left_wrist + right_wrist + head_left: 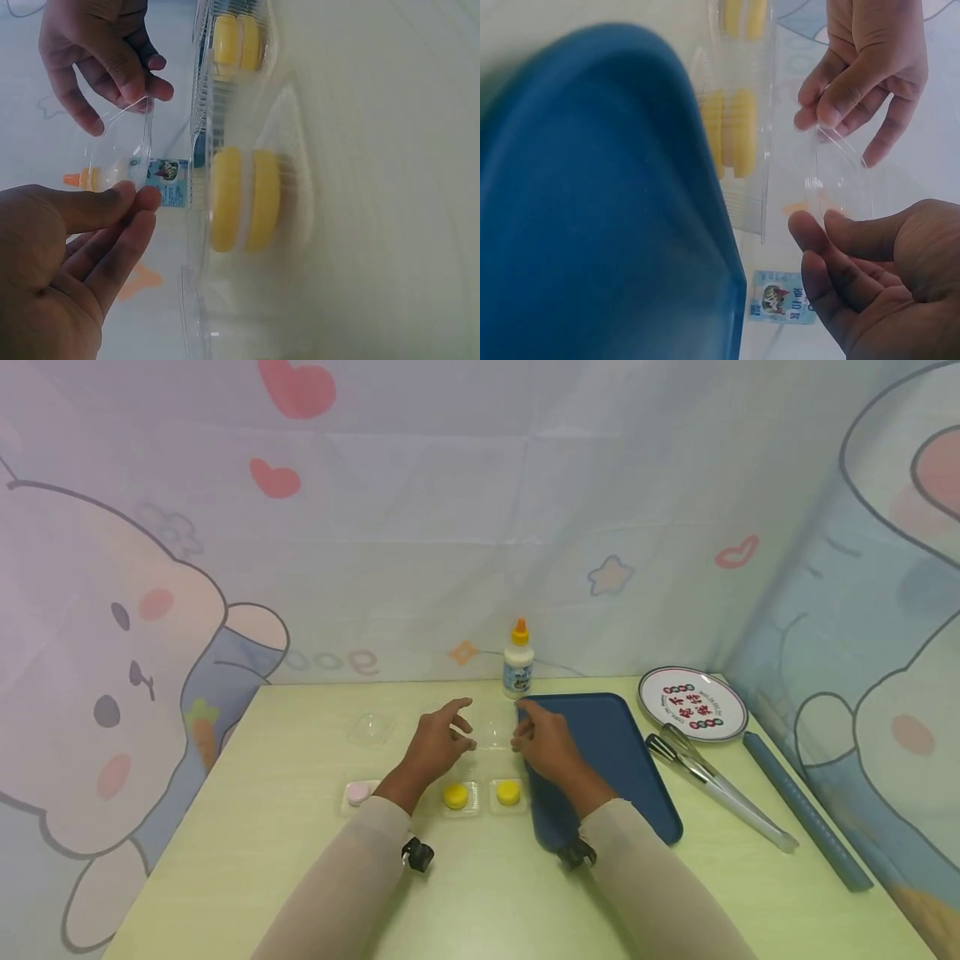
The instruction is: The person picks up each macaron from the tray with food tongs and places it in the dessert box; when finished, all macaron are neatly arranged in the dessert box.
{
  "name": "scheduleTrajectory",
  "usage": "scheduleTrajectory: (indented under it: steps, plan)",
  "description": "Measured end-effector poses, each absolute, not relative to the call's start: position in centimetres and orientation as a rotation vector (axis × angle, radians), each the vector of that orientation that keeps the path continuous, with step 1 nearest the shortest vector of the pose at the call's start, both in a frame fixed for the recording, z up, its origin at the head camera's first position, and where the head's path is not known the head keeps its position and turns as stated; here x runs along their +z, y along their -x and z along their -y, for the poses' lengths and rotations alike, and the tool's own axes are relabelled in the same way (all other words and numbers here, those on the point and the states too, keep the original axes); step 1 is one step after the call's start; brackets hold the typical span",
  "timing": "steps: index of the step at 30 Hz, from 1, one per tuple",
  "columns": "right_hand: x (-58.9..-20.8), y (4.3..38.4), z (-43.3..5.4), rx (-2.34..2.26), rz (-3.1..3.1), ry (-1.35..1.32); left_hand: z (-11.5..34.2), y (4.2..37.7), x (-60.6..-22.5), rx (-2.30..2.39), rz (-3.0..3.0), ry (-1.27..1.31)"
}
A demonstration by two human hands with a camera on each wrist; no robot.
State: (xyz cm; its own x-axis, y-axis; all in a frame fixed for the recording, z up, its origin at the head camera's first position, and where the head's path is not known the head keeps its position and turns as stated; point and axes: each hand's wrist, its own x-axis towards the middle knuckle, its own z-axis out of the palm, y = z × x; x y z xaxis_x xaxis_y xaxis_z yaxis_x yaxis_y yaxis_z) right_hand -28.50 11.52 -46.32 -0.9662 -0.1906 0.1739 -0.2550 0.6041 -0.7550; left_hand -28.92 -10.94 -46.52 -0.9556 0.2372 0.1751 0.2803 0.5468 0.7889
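Both hands hold a clear plastic domed cover between them, raised above the table. My left hand pinches one edge of it between thumb and fingers, as the left wrist view shows. At the opposite edge, my right hand pinches it the same way. Just in front of the forearms sit two yellow macarons, each in a small clear plastic base. A pink macaron lies in another clear base, partly behind the left forearm. Farther left rests a second clear domed cover.
A blue tray lies under the right forearm. Behind it stands a white squeeze bottle with a yellow cap and orange tip. On the right are a printed plate, metal tongs and a long grey-blue bar. A printed cloth backs the table.
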Motion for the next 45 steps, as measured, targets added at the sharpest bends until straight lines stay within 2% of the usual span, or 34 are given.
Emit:
scheduleTrajectory:
  steps: [10, 19, 26, 34, 45]
  plan:
    - [-46.2, 28.3, -12.2, 1.285, 2.798, -0.531, 11.1, 28.7, -46.1, -1.229, 2.787, 0.546]
    - [-46.4, 27.9, -13.0, 1.267, 2.714, -0.684, 11.2, 28.3, -45.7, -1.264, 2.767, 0.612]
    - [-46.5, 27.4, -13.5, 1.203, 2.660, -0.730, 11.4, 27.4, -45.7, -1.155, 2.678, 0.771]
    - [-46.2, 26.5, -14.4, 1.156, 2.642, -0.838, 12.0, 26.6, -45.6, -1.282, 2.616, 0.922]
    - [-46.5, 25.7, -15.0, 1.217, 2.652, -0.874, 12.0, 26.0, -46.2, -1.311, 2.609, 0.947]
